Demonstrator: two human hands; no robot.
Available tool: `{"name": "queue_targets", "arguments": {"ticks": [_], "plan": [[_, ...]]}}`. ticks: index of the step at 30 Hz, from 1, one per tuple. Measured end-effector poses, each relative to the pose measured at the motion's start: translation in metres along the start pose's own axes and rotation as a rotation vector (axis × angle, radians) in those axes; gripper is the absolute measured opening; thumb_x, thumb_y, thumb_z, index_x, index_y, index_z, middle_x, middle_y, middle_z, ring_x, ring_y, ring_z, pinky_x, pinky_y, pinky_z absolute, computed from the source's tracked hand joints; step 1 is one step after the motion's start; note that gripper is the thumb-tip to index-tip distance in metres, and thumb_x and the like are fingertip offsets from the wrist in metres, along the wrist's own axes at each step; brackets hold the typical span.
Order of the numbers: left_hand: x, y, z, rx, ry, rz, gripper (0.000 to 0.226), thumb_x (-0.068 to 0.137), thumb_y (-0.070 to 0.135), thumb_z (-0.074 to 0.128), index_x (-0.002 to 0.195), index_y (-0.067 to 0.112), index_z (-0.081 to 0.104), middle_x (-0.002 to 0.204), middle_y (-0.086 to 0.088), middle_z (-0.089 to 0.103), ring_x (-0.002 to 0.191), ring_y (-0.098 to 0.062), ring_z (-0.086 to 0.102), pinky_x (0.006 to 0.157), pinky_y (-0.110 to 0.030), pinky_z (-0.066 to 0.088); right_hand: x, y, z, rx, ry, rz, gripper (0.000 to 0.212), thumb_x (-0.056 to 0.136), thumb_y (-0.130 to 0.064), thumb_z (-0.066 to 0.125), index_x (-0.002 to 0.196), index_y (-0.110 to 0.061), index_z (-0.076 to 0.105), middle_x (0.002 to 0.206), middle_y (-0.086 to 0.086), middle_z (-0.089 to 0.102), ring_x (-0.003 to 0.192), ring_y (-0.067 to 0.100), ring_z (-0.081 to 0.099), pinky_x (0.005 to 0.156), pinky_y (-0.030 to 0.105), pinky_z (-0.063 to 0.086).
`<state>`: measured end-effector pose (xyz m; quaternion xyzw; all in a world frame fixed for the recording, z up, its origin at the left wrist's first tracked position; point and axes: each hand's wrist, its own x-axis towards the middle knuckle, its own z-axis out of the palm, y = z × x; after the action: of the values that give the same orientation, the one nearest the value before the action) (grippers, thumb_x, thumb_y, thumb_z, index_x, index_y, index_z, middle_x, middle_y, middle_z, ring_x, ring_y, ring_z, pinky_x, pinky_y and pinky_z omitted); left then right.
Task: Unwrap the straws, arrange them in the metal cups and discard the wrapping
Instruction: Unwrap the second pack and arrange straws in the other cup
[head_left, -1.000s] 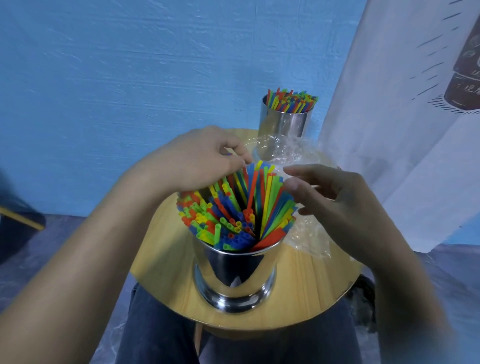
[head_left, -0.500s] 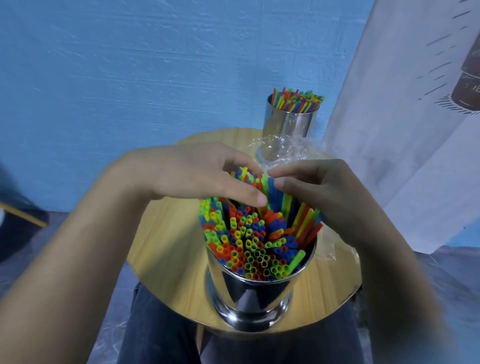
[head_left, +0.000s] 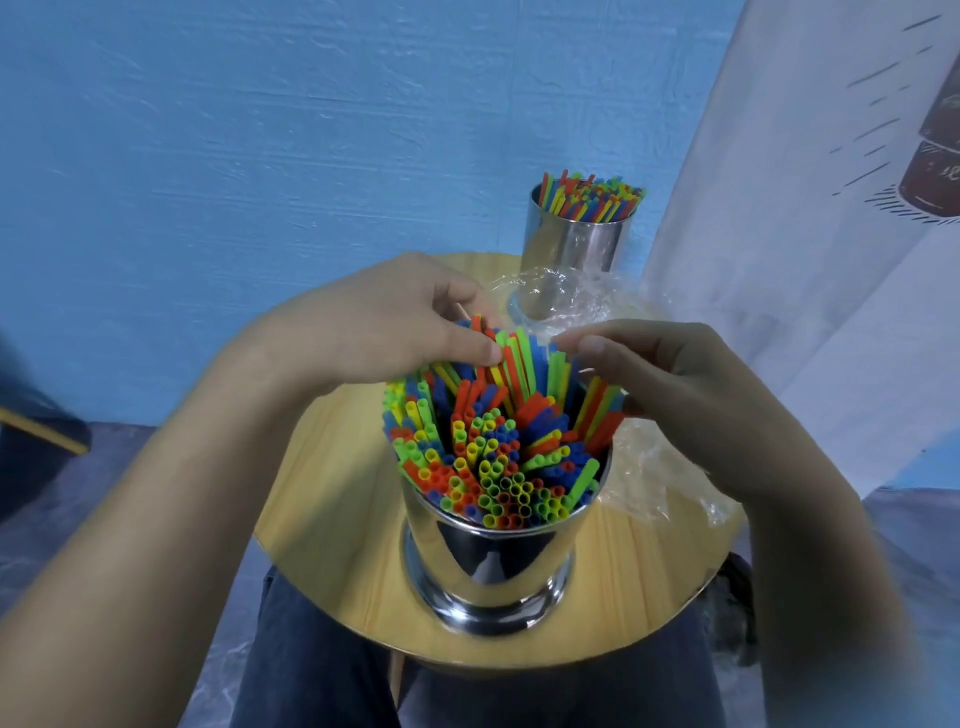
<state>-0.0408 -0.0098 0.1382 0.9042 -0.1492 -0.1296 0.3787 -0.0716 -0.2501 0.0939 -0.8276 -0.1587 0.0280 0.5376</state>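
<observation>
The left hand (head_left: 374, 322), fingers curled, pinches a few far-side tips of the multicoloured plastic straws (head_left: 493, 457) in the near shiny metal cup (head_left: 488, 561). 1 second ago that bundle fanned rightward. Now it stands straighter, so arranging looks nearly done. The right hand (head_left: 675, 395) touches the right-side tips with bent fingers; whether it grips any I cannot tell. On the round wooden table (head_left: 332, 493), crumpled clear plastic wrapping (head_left: 654, 478) lies right of the cup, not yet discarded, and reaches the far metal cup (head_left: 574, 260), also full.
</observation>
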Motion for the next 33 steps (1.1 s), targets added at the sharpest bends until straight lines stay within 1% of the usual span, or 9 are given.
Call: {"name": "queue_targets", "arguments": {"ticks": [3,6,8,11,12,19,21,25,33], "plan": [[0.001,-0.002,-0.002,0.050,0.052,-0.024,0.008,0.088,0.035,0.076,0.092,0.029,0.075,0.093,0.007,0.078,0.084,-0.013,0.075,0.090,-0.044,0.059,-0.004,0.001,-0.002,0.042,0.018,0.013,0.037,0.091,-0.049,0.053,0.109,-0.025,0.076,0.100,-0.005,0.079,0.097,0.011,0.074,0.086,0.028,0.061],[-0.002,-0.003,-0.006,0.080,0.030,-0.037,0.012,0.089,0.037,0.074,0.099,0.031,0.073,0.097,0.007,0.077,0.085,-0.013,0.075,0.087,-0.046,0.061,-0.005,0.002,-0.001,0.016,-0.054,0.021,0.032,0.094,-0.044,0.056,0.113,-0.028,0.075,0.105,-0.007,0.078,0.102,0.011,0.073,0.089,0.034,0.062],[-0.002,-0.001,-0.009,0.092,-0.012,-0.043,0.021,0.086,0.041,0.075,0.106,0.035,0.072,0.104,0.008,0.075,0.089,-0.010,0.073,0.085,-0.041,0.060,-0.003,0.002,0.000,0.008,-0.075,0.023,0.029,0.095,-0.039,0.059,0.116,-0.026,0.074,0.107,-0.007,0.078,0.104,0.013,0.073,0.089,0.037,0.062],[0.005,0.006,-0.009,0.136,-0.073,-0.020,0.034,0.082,0.048,0.076,0.114,0.039,0.070,0.108,0.013,0.071,0.092,-0.001,0.069,0.078,-0.021,0.052,0.002,0.001,0.005,0.039,-0.075,0.023,0.022,0.101,-0.026,0.059,0.115,-0.022,0.075,0.104,-0.003,0.078,0.099,0.013,0.075,0.084,0.029,0.061],[0.008,0.008,-0.007,0.160,-0.093,-0.007,0.033,0.083,0.048,0.076,0.114,0.039,0.071,0.105,0.013,0.071,0.088,0.002,0.068,0.077,-0.019,0.051,0.003,0.001,0.006,0.034,-0.070,0.023,0.021,0.102,-0.022,0.058,0.114,-0.021,0.075,0.102,-0.003,0.078,0.097,0.012,0.075,0.082,0.027,0.061],[0.027,0.011,0.003,0.184,-0.078,0.071,0.010,0.084,0.038,0.080,0.093,0.035,0.076,0.087,0.011,0.076,0.075,-0.001,0.070,0.084,-0.032,0.058,0.008,0.002,0.012,0.024,0.008,0.035,0.018,0.100,-0.016,0.061,0.103,-0.021,0.078,0.093,-0.005,0.079,0.091,0.010,0.076,0.085,0.034,0.061],[0.029,0.010,0.004,0.181,-0.045,0.084,0.011,0.083,0.038,0.081,0.091,0.033,0.076,0.086,0.011,0.076,0.076,-0.002,0.069,0.084,-0.034,0.057,0.011,0.002,0.013,0.050,0.028,0.035,0.015,0.099,-0.015,0.064,0.102,-0.018,0.078,0.092,-0.002,0.080,0.090,0.013,0.076,0.084,0.035,0.060],[0.028,0.008,0.005,0.173,-0.015,0.098,0.011,0.082,0.040,0.081,0.088,0.033,0.075,0.088,0.012,0.076,0.079,-0.005,0.070,0.088,-0.041,0.057,0.015,0.002,0.017,0.042,0.092,0.002,0.012,0.096,-0.014,0.068,0.095,-0.018,0.079,0.085,-0.003,0.079,0.082,0.010,0.076,0.074,0.022,0.059],[0.021,0.007,0.004,0.102,-0.021,0.164,0.009,0.084,0.038,0.080,0.088,0.038,0.073,0.094,0.017,0.072,0.090,-0.007,0.072,0.091,-0.047,0.056,0.020,-0.003,0.017,0.054,0.139,-0.044,0.015,0.098,-0.014,0.064,0.089,-0.016,0.075,0.081,-0.004,0.077,0.078,0.011,0.075,0.066,0.022,0.058]]}}
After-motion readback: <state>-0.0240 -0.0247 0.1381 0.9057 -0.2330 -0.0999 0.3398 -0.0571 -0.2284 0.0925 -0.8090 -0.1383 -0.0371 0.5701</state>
